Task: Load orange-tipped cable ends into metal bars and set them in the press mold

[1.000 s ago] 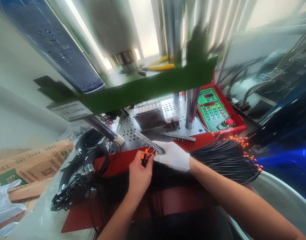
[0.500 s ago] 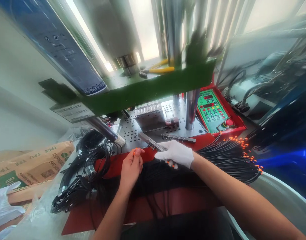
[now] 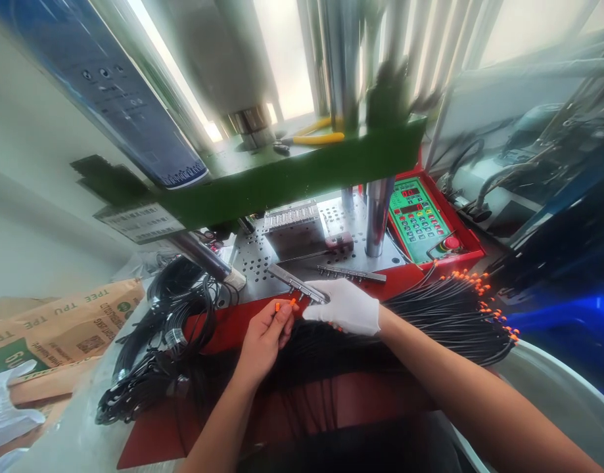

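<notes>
My bare left hand is closed in a pinch, with small orange cable ends showing past the thumb and fingertip. Just to its right, my right hand, in a white glove, grips a metal bar with short pins along its lower edge. The bar slants up to the left over the red table edge, and its near end is covered by the glove. Orange bits also peek from under the gloved fingers. A second pinned metal bar lies behind the glove on the press bed.
Black cables with orange tips fan out at right; coiled black cables lie at left. The perforated press bed carries a metal mold block and a red-handled screwdriver. A green crossbeam spans above. A control panel stands right.
My left hand has moved slightly right and up, bringing the orange cable ends close to the bar's pins. The bar has shifted a little left, still in my right hand.
</notes>
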Available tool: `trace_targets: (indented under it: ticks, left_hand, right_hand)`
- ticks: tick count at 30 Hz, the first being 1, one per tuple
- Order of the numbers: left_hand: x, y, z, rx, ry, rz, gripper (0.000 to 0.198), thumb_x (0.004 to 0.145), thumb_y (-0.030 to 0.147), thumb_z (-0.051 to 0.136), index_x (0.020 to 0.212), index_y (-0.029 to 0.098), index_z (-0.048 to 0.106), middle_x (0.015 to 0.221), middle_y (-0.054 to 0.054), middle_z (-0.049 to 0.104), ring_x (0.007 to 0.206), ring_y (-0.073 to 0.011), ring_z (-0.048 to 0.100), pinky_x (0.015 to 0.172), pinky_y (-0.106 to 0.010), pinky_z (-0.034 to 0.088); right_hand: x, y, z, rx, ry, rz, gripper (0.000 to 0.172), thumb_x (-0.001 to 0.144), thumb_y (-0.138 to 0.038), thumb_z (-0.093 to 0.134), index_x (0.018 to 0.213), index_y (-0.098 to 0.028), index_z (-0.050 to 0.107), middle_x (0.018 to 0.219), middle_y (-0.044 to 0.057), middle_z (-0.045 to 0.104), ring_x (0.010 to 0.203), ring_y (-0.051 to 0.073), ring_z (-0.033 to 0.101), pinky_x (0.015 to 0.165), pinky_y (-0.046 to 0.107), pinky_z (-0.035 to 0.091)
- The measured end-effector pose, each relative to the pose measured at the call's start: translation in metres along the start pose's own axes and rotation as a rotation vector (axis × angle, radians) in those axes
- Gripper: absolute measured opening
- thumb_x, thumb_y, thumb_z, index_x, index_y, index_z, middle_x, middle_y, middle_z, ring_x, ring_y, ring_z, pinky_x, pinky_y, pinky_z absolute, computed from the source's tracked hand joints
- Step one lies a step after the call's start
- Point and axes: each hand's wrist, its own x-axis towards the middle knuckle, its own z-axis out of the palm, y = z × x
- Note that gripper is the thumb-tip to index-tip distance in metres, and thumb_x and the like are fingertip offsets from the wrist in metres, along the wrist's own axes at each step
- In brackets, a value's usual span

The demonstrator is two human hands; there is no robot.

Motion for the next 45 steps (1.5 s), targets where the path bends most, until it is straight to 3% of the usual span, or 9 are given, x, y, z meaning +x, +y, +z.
trace_targets:
  ticks: [8,18,35,38,43,45]
  left_hand:
    - [0.002,-0.001,0.003,-0.285,-0.077,-0.078,0.024,0.095,0.034,0.042,0.089,0.015,0.055,0.064,0.004,0.040,0.048,-0.0060,0.032,0.050,-0.025,0.024]
    - [-0.001,-0.002,0.002,-0.139,0.004,0.041,0.013,0.090,0.027,0.055,0.085,0.019,0.046,0.068,0.005,0.040,0.057,-0.0079,0.035,0.052,-0.022,0.029]
    - [-0.001,0.000,0.002,-0.076,0.015,0.030,0.018,0.086,0.031,0.058,0.081,0.018,0.046,0.063,0.006,0.041,0.054,-0.0080,0.034,0.051,-0.021,0.029]
    - [-0.002,0.000,0.005,0.005,0.061,-0.004,0.018,0.086,0.034,0.057,0.082,0.019,0.049,0.061,0.006,0.042,0.054,-0.0088,0.035,0.051,-0.021,0.029]
    - [-0.001,0.002,0.011,0.289,0.198,0.019,0.018,0.083,0.036,0.059,0.081,0.018,0.056,0.067,0.002,0.052,0.062,-0.0129,0.045,0.059,-0.024,0.036]
    - [0.000,0.005,0.013,0.244,0.187,0.006,0.020,0.083,0.037,0.059,0.079,0.018,0.055,0.064,0.003,0.050,0.058,-0.0119,0.044,0.056,-0.023,0.035]
  right_hand:
    - [0.000,0.005,-0.001,0.010,0.002,-0.015,0.028,0.080,-0.032,0.059,0.105,-0.020,0.061,0.062,-0.005,0.048,0.045,0.006,0.040,0.037,0.015,0.033]
    - [-0.001,0.001,0.001,0.052,-0.011,0.030,0.032,0.079,-0.034,0.060,0.108,-0.020,0.061,0.062,-0.005,0.046,0.045,0.006,0.039,0.036,0.015,0.033]
    - [0.000,0.004,0.003,0.027,-0.030,0.078,0.034,0.079,-0.040,0.059,0.107,-0.020,0.060,0.061,-0.005,0.046,0.044,0.006,0.039,0.036,0.015,0.031]
    - [-0.001,0.002,0.004,-0.022,0.011,0.017,0.030,0.080,-0.036,0.058,0.104,-0.020,0.062,0.064,-0.005,0.049,0.050,0.007,0.044,0.045,0.018,0.036]
    - [0.000,0.004,0.008,-0.164,0.163,-0.084,0.031,0.077,-0.030,0.063,0.106,-0.021,0.063,0.089,-0.001,0.064,0.084,0.017,0.057,0.078,0.026,0.044]
    - [0.000,0.005,0.007,-0.141,0.130,-0.080,0.032,0.077,-0.031,0.063,0.107,-0.020,0.063,0.088,-0.001,0.063,0.082,0.016,0.057,0.076,0.025,0.045]
